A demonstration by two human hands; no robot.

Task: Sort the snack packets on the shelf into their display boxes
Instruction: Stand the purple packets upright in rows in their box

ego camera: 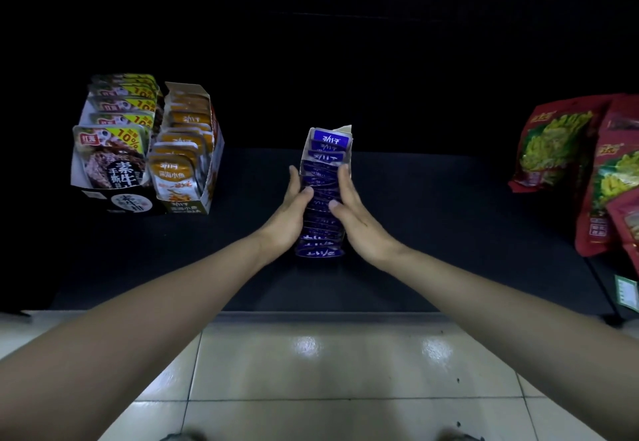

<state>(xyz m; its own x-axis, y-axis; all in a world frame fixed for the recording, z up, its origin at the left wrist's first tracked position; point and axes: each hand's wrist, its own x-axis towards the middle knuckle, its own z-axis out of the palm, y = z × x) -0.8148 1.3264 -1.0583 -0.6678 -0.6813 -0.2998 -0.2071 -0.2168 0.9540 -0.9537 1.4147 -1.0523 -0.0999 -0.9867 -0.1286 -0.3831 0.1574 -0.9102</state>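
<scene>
A long row of blue snack packets [321, 198] stands on edge in the middle of the dark shelf [449, 233], its far end inside a white display box [346, 136]. My left hand [294, 212] presses flat against the row's left side and my right hand [356, 216] against its right side, squeezing the packets between both palms. The nearest packets stick out in front of my wrists. On the shelf's left stand a display box of orange packets [183, 157] and one of black-and-yellow packets [110, 150], both full.
Large red snack bags [567, 150] lean at the shelf's right end, with a green price tag [624, 292] below them. The shelf's front edge [311, 312] runs across the view, and glossy floor tiles [311, 371] lie beneath it. The shelf's back is dark.
</scene>
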